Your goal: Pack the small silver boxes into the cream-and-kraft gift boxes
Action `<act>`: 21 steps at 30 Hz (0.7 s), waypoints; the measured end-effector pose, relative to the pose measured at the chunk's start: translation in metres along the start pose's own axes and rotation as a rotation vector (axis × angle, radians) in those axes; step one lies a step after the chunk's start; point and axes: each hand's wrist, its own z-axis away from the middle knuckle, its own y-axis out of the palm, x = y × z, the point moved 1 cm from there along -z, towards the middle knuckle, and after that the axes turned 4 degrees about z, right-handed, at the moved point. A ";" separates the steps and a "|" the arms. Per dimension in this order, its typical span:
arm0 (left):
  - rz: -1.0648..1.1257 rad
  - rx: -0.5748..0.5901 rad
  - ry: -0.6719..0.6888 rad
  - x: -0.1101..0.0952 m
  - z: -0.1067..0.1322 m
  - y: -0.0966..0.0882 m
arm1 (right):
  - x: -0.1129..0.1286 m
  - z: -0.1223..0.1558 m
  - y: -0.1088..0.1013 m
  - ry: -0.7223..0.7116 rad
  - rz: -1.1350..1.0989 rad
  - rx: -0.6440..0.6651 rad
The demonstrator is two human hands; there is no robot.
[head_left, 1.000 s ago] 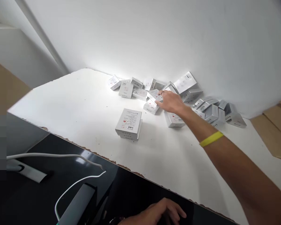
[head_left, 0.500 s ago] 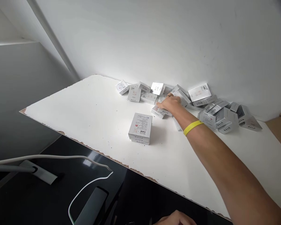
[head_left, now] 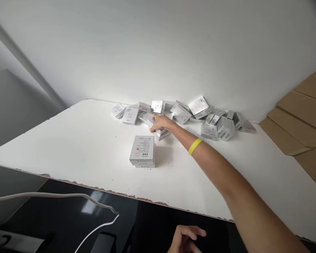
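My right hand, with a yellow band on its wrist, reaches across to the heap by the wall. Its fingers and thumb are around a small silver-white box, which they partly cover. Directly under that hand lies another printed box. Nearer to me stands a neat stack of similar boxes, the top one bearing dark print and a red mark. Low in the view, my left hand hangs over the dark area before the table edge, fingers loosely bent and apart, holding nothing.
Several more boxes lie jumbled along the wall, some leaning on one another. Folded brown cardboard sits at the right end of the white table, whose front edge is chipped. A white cable crosses the black surface at lower left.
My view has turned to the right, bringing more cardboard into sight. My right hand has drawn a box slightly toward me at the heap. My left hand has risen further into view.
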 end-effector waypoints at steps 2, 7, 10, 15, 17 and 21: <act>0.040 0.069 0.051 0.010 -0.007 -0.005 | -0.015 0.028 -0.013 -0.097 0.002 -0.023; -0.033 0.193 0.135 -0.002 -0.017 -0.001 | -0.086 0.082 -0.047 0.006 0.255 0.003; -0.121 0.195 0.131 -0.016 -0.018 0.004 | -0.127 0.088 -0.058 0.205 0.363 0.021; -0.156 0.203 0.087 -0.014 -0.019 0.004 | -0.140 0.079 -0.032 0.239 0.161 -0.273; -0.153 0.203 0.080 -0.011 -0.018 0.003 | -0.134 0.074 -0.011 0.237 0.177 -0.192; -0.195 0.180 0.065 -0.008 -0.018 0.002 | -0.123 0.067 0.011 0.262 0.215 -0.016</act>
